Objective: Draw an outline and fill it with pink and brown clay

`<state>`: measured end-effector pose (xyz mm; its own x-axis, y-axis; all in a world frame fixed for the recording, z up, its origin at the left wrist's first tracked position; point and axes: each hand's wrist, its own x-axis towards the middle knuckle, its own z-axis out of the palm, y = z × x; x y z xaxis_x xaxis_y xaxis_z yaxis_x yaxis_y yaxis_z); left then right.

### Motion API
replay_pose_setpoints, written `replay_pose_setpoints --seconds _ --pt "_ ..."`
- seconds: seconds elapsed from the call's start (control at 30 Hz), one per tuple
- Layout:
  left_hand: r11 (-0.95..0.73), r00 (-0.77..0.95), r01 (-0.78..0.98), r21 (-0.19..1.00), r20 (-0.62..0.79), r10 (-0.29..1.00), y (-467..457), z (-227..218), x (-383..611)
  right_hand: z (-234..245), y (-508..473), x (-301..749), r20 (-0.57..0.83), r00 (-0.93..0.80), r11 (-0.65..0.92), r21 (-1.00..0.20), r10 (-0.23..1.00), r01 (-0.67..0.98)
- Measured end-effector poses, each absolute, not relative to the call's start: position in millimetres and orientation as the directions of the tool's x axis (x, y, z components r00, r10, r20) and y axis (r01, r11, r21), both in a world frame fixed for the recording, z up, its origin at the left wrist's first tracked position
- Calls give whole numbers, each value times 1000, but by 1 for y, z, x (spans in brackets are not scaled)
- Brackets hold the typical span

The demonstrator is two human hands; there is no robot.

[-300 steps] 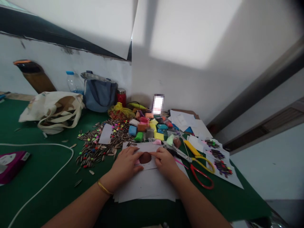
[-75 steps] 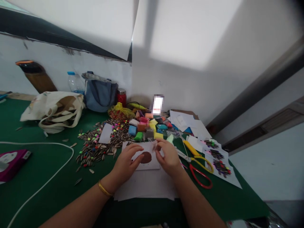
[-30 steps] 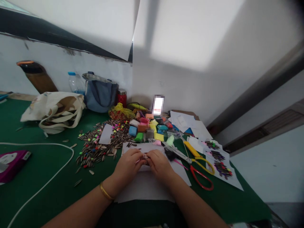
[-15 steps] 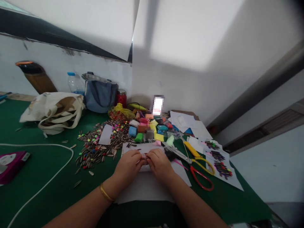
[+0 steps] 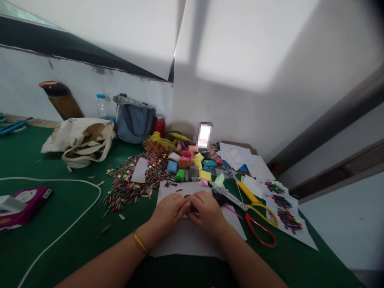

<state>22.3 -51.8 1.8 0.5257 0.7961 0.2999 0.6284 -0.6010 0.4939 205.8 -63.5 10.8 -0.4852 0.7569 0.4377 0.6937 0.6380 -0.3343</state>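
My left hand (image 5: pixel 170 211), with a gold bangle on its wrist, meets my right hand (image 5: pixel 207 211) over white paper (image 5: pixel 192 242). The fingers of both are curled and pressed together, fingertips almost touching. Something small and dark seems to sit between them, but the fingers cover most of it. A few striped sunflower seeds (image 5: pixel 171 184) lie on the paper just beyond my hands. To the left spreads a heap of sunflower seeds (image 5: pixel 135 196) mixed with small coloured balls. Packets of coloured modelling clay (image 5: pixel 205 175) are piled behind the paper.
Large scissors (image 5: pixel 260 236) with red and yellow handles lie to the right. Beyond them, sheets (image 5: pixel 304 238) carry clusters of seeds and coloured balls. A white cable (image 5: pixel 76 217), a purple pack (image 5: pixel 37 204), a cloth bag (image 5: pixel 51 140) and a blue bag (image 5: pixel 135 124) occupy the left.
The view has swung slightly left, so everything sits farther right. My hands remain together over the paper, with the right fingers curled a little differently.
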Motion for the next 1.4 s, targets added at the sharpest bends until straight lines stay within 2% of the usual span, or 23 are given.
replay_pose_setpoints --seconds 0.23,0.4,0.63,0.83,1.1,1.23,1.4 --pt "-560 475 529 638 323 818 -54 7 21 11 -65 207 491 -482 651 -263 726 712" --pt "-503 422 411 760 331 844 -47 2 19 10 -64 209 495 -476 647 -258 727 718" --pt "-546 424 485 683 363 830 -44 5 16 13 -65 208 492 -464 637 -277 737 719" --pt "-577 345 468 669 463 817 -46 0 16 13 -64 206 478 -475 637 -266 739 724" --pt "-562 342 495 663 446 827 -50 8 18 8 -62 206 477 -460 635 -320 749 703" --pt "-506 259 515 691 438 861 -45 6 15 6 -58 212 483 -433 617 -330 761 715" --pt "-512 218 404 758 464 858 -35 -2 10 5 -56 219 503 -383 592 -365 775 719"
